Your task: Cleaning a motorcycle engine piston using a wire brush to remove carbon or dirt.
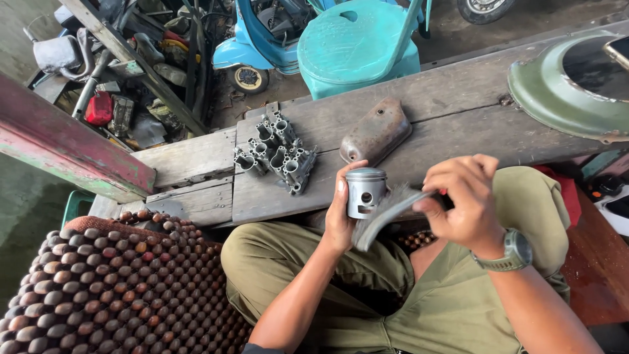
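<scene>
My left hand [339, 216] grips a small grey metal piston [365, 191], held upright over my lap with a round hole facing me. My right hand [462, 202], with a wristwatch on the wrist, holds a brush with a red handle. Its blurred grey bristles [383, 213] lie against the piston's lower side. I sit cross-legged in olive trousers [301, 262] in front of a low wooden bench [452, 124].
On the bench lie a grey cast metal part with several ports [276, 157] and a rusty brown cover [377, 133]. A green round panel [563, 85] sits at the right. A beaded seat mat [111, 288] lies at my left. A turquoise chair [357, 46] and a blue scooter [255, 46] stand beyond.
</scene>
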